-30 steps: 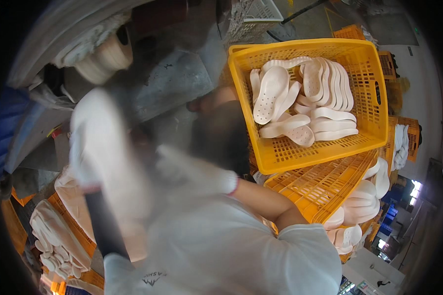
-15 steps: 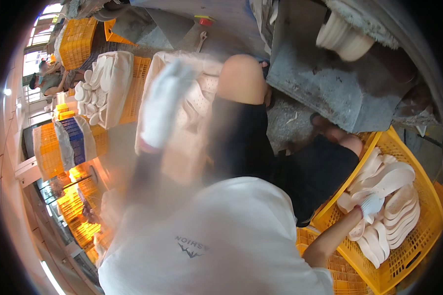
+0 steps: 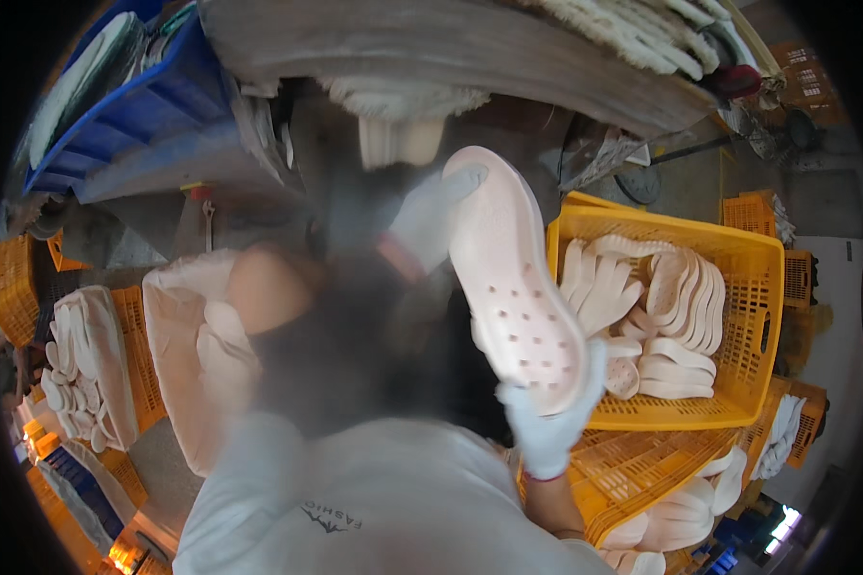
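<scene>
Between my two white-gloved hands is a pale pink shoe sole (image 3: 508, 259), standing lengthwise, with rows of small holes in its lower part. My left hand (image 3: 431, 218) grips its far end, the thumb lying over the surface near the tip. At the near end my right hand (image 3: 552, 412) is closed round the sole's edge, fingers along the right side and thumb at the lower left. Directly right of the sole, a yellow crate (image 3: 666, 226) holds several similar pale soles (image 3: 681, 374), some nested in rows.
To my left is a pink-lined container (image 3: 184, 402) with pale soles. Ahead stands a grey machine with a fluffy, dust-covered wheel (image 3: 403, 101). A blue bin (image 3: 153, 96) is at the far left. More yellow crates (image 3: 633, 479) with soles stand near right.
My view has turned to the right. My left hand has come from the lined container, and my right hand has come out of the yellow crate; both now hold one sole.
</scene>
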{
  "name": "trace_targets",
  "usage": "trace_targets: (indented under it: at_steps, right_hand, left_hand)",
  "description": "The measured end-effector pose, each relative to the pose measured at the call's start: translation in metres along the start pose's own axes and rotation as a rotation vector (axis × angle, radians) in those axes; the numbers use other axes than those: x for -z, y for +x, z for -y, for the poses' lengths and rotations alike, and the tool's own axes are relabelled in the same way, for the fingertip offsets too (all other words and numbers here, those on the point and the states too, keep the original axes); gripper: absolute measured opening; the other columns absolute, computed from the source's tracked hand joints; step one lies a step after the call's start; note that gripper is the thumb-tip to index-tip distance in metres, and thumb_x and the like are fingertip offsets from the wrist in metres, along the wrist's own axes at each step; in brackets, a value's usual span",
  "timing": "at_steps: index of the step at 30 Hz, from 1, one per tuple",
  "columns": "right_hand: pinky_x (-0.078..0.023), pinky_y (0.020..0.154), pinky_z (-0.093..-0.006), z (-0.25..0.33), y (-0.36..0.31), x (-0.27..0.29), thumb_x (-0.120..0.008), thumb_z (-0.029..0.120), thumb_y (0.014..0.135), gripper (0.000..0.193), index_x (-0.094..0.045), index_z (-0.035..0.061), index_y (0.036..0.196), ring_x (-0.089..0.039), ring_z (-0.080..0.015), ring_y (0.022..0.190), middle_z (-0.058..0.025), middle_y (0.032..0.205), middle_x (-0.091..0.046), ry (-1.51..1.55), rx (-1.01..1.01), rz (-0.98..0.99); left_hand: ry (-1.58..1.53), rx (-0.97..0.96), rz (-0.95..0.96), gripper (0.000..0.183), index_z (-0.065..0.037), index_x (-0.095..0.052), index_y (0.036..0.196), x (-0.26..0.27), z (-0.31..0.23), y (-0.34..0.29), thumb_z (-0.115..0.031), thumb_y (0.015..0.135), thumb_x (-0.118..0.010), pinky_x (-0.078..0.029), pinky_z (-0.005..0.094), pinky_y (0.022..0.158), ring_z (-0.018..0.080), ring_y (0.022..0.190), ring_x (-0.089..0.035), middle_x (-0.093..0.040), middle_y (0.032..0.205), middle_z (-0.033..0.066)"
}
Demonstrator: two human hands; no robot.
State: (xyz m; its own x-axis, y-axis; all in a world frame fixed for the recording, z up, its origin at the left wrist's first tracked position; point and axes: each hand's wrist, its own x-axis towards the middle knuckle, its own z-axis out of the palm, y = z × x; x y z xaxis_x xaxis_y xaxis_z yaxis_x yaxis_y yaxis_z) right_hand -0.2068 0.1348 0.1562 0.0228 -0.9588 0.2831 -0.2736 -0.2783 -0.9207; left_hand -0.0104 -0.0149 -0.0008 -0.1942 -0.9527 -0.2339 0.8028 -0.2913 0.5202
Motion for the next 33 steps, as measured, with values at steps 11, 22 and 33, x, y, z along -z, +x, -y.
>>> trace_targets:
  at_steps: [11, 22, 33]
  right_hand:
    - [-0.053, 0.102, -0.0391, -0.113, 0.161, -0.085, -0.079, 0.034, 0.082, 0.079, -0.056, -0.0087, 0.144, -0.067, -0.0341, 0.121, -0.0275, 0.131, -0.068, -0.205, -0.204, -0.017]
    - [-0.044, 0.116, -0.0403, -0.098, 0.158, -0.094, -0.084, 0.044, 0.078, 0.111, -0.032, -0.0075, 0.161, -0.056, -0.0394, 0.140, -0.0317, 0.153, -0.053, -0.131, -0.412, 0.180]
    - [-0.055, 0.101, -0.0467, -0.074, 0.110, -0.079, -0.061, 0.019, 0.090, 0.064, -0.051, 0.0060, 0.152, -0.070, -0.0451, 0.114, -0.0281, 0.127, -0.069, -0.402, -0.169, -0.158]
  left_hand:
    - [1.518, -0.190, -0.334, 0.056, 0.000, -0.061, 0.135, 0.114, -0.001, 0.061, -0.048, 0.107, -0.055, -0.052, 0.0391, 0.104, 0.0332, 0.120, -0.067, -0.068, 0.126, 0.0236]
    - [0.647, 0.043, -0.197, 0.039, 0.004, -0.063, 0.136, -0.014, -0.037, 0.007, -0.025, 0.110, -0.060, -0.053, 0.0279, 0.093, 0.0110, 0.106, -0.064, -0.071, 0.124, 0.0045]
    - [0.829, -0.327, -0.274, 0.046, 0.003, -0.066, 0.123, 0.022, 0.041, 0.074, -0.038, 0.107, -0.055, -0.056, 0.0418, 0.094, 0.0306, 0.107, -0.071, -0.075, 0.117, 0.0187]
